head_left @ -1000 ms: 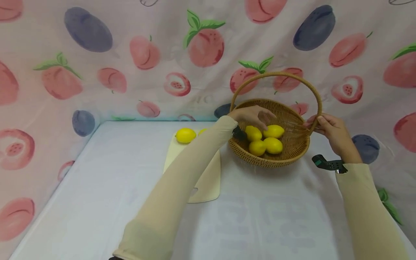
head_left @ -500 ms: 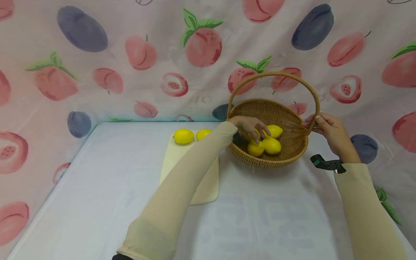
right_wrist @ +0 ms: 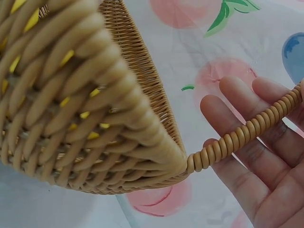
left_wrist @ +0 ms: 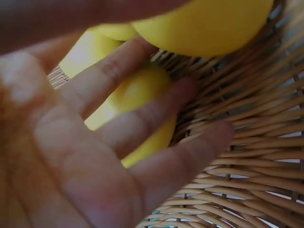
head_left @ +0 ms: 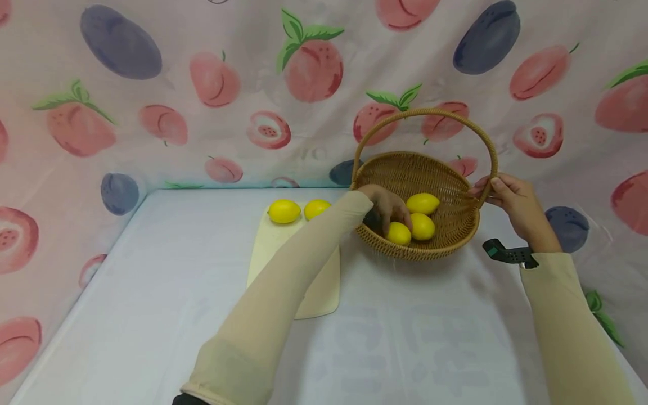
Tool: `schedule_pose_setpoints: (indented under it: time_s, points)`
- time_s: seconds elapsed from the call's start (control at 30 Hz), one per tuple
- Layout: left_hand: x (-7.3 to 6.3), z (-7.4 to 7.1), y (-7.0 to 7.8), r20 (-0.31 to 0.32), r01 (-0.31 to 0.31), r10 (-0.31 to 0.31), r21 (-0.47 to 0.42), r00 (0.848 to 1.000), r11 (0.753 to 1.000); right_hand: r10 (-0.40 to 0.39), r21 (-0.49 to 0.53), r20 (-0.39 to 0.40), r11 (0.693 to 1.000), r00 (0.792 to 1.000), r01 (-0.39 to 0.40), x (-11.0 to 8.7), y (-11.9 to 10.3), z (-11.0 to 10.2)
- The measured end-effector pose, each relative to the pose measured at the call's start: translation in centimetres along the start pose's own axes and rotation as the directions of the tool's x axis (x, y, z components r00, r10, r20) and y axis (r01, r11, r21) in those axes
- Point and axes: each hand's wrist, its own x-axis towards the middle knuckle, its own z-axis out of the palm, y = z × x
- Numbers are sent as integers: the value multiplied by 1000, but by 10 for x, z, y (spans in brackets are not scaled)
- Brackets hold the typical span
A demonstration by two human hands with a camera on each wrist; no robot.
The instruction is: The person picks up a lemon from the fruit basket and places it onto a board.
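My left hand (head_left: 387, 203) reaches down into a wicker basket (head_left: 405, 166), over yellow lemons. In the left wrist view its fingers spread loosely across one lemon (left_wrist: 161, 126), with the palm bare. Another lemon (left_wrist: 209, 28) lies close by, under the edge of a dark finger. From the head view, three lemons show in the basket: a rear one (head_left: 422, 203), a middle one (head_left: 422, 226) and a front one (head_left: 398, 233) at my left fingertips. My right hand (head_left: 518, 205) holds the base of the basket's arched handle (right_wrist: 251, 130), thumb against fingers. The basket tilts toward me.
A cream cutting board (head_left: 283, 253) lies left of the basket, partly under my left sleeve (head_left: 283, 298). Two lemons sit on its far end, a left one (head_left: 284, 211) and a right one (head_left: 317, 208). A fruit-print cloth (head_left: 314, 129) hangs behind the white table (head_left: 152, 292).
My left hand has lowered from above the lemons into the basket, covering the left part of the pile. My right hand keeps its hold on the handle.
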Motion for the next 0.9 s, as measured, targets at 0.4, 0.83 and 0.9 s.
schedule_pose_setpoints:
  time_s: [0.4,0.83,0.9]
  points:
    - [-1,5,10,71,59,-68,121,995,991,2,-65,-6,998,1000,-2,-1,1,-1]
    - [1,5,9,91,28,-54,265,994,964,13,-55,-6,998,1000,-14,-1,0,0]
    - [1,6,9,83,26,-52,292,995,956,14,-56,-10,998,1000,-14,-1,-1,0]
